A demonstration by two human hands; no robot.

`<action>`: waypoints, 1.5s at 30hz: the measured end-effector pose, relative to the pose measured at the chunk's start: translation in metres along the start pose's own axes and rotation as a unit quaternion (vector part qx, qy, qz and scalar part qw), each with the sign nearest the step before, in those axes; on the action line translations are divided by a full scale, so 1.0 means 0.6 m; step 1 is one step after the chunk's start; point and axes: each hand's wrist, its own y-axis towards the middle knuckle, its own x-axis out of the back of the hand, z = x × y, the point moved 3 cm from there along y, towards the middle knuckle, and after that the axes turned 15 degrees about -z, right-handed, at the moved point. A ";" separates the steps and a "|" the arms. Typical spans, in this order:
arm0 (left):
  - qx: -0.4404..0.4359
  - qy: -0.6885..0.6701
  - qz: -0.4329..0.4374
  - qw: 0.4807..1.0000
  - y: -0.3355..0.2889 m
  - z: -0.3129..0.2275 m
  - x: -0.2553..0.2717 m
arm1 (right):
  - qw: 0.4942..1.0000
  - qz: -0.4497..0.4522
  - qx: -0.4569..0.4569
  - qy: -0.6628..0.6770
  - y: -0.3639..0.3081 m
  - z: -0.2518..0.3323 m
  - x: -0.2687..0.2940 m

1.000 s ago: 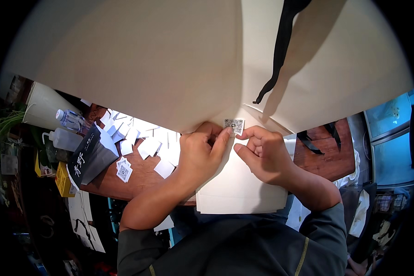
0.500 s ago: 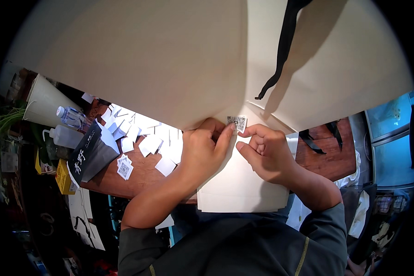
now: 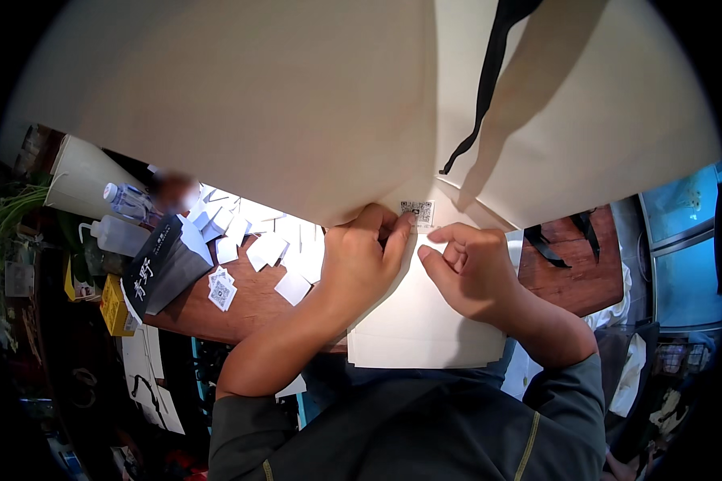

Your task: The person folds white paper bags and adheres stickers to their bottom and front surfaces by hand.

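A small white label (image 3: 422,212) with a square black code pattern is at the lower edge of a large cream paper piece (image 3: 297,96), which looks like a bag stood up or folded open. My left hand (image 3: 365,248) pinches at the label's left side, its thumb over the label and its other fingers curled; whether it grips the paper too is hidden. Just to the right, my right hand (image 3: 473,268) hovers by the label's lower corner, thumb and index finger apart, holding nothing visible. Beneath both hands lie flat cream paper pieces (image 3: 425,345). A black ribbon (image 3: 485,104) hangs down the large piece.
Loose white cards (image 3: 269,248) and several printed labels (image 3: 221,290) are scattered on the wooden table (image 3: 217,322). Left of them stand a dark paper bag (image 3: 164,264), a squeeze bottle (image 3: 116,236), a clear bottle (image 3: 130,200) and a yellow box (image 3: 115,306). More black ribbons (image 3: 547,247) lie right.
My right fingers have drawn slightly away from the label's lower corner. The label looks straighter and flatter against the cream paper, and my left thumb stays at its left side.
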 end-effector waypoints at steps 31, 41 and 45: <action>-0.019 -0.054 0.246 0.968 0.007 -0.030 0.011 | 0.974 -0.187 0.128 -0.007 0.047 -0.001 0.090; -0.135 -0.317 -0.336 0.877 0.026 0.046 0.097 | 0.969 -0.190 0.155 -0.012 0.047 -0.011 0.088; 0.174 -0.356 -0.194 0.897 0.063 0.092 0.088 | 0.952 -0.173 0.245 -0.062 0.053 -0.005 0.099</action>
